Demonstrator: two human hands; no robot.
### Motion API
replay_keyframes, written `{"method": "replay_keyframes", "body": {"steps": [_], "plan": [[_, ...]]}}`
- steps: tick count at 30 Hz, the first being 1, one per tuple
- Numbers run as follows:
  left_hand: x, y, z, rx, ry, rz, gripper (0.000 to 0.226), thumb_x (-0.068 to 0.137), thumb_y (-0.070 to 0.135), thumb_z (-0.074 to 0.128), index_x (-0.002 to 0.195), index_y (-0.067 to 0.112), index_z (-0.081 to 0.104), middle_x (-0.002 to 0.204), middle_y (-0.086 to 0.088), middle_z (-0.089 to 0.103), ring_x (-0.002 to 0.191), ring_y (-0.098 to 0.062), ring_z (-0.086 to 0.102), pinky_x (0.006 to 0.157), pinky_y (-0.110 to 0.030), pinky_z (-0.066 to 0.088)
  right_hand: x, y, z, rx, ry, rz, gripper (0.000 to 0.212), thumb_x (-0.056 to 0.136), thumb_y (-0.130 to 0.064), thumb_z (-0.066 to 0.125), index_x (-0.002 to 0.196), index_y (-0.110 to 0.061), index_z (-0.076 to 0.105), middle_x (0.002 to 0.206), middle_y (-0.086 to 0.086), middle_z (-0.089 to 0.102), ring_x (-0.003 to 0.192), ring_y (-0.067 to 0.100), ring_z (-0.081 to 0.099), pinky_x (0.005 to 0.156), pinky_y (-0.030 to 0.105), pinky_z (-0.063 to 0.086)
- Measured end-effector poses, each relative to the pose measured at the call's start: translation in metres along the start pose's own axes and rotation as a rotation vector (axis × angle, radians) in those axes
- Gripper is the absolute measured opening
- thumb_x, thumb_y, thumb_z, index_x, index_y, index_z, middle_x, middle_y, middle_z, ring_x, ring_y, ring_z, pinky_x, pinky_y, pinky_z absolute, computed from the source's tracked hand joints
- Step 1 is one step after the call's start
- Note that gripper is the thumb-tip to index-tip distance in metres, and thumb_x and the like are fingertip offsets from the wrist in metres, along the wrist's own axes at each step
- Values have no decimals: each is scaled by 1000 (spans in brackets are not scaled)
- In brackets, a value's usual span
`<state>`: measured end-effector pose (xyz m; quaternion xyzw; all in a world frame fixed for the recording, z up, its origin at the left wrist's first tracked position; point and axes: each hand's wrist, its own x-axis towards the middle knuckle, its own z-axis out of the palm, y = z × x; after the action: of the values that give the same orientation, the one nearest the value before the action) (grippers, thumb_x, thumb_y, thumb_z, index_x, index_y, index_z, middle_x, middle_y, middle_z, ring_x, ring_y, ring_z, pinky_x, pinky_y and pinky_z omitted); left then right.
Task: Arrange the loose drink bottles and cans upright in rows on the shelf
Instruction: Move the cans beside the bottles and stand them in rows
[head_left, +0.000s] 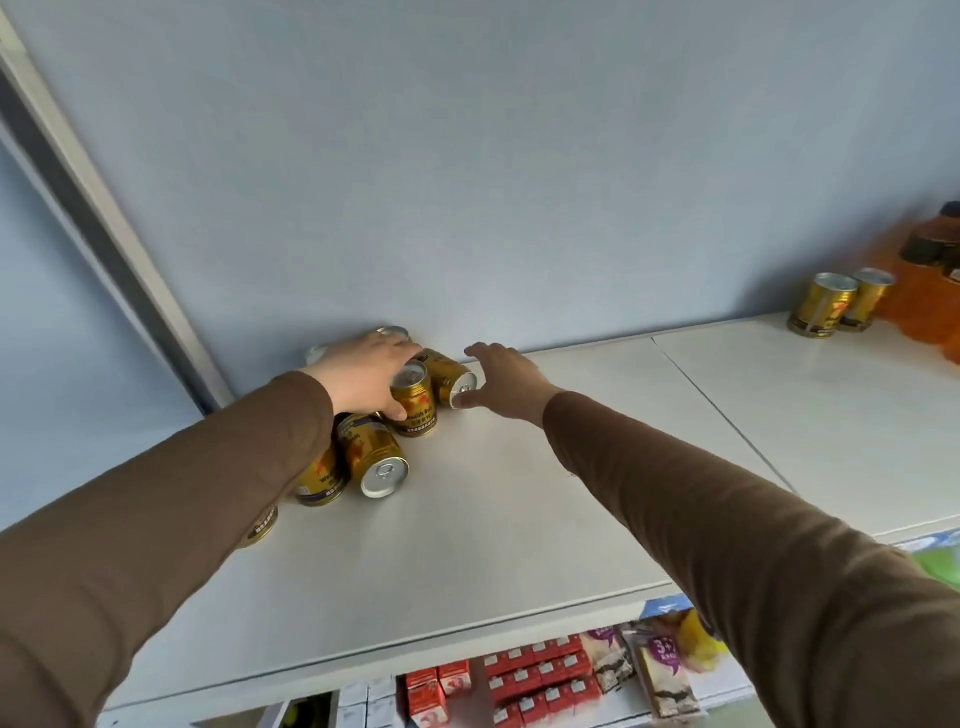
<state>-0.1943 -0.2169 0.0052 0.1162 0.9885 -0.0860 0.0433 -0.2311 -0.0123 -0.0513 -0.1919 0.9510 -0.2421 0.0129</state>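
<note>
Several gold drink cans are bunched at the back left of the white top shelf (519, 499). My left hand (371, 371) grips an upright gold can (415, 402), thumb along its front. Behind it a gold can (451, 378) lies on its side, silver end facing right. My right hand (501, 382) reaches with straight fingers and its thumb touches that can's end. Nearer me another can (371, 457) lies on its side, and an upright can (318, 480) is partly hidden under my left sleeve. A silver can top (392, 331) shows behind my left hand.
Two upright gold cans (823, 304) stand at the far right by the wall, next to orange drink bottles (930, 296). The blue wall backs the shelf. A lower shelf holds red cartons (524, 680) and snack packs. A white post (104, 218) runs down on the left.
</note>
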Motion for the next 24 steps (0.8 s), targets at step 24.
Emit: {"method": "replay_keyframes", "body": {"steps": [24], "plan": [[40,-15,14,48,-56,120,89,71,47,84,146,28,38,140,-1,53,124,-25,53,89,-39,51,59,10,29,320,-166,47,69,78,-23,81,136,-16,45,123,10,59,108,26,58,92,41,54]]}}
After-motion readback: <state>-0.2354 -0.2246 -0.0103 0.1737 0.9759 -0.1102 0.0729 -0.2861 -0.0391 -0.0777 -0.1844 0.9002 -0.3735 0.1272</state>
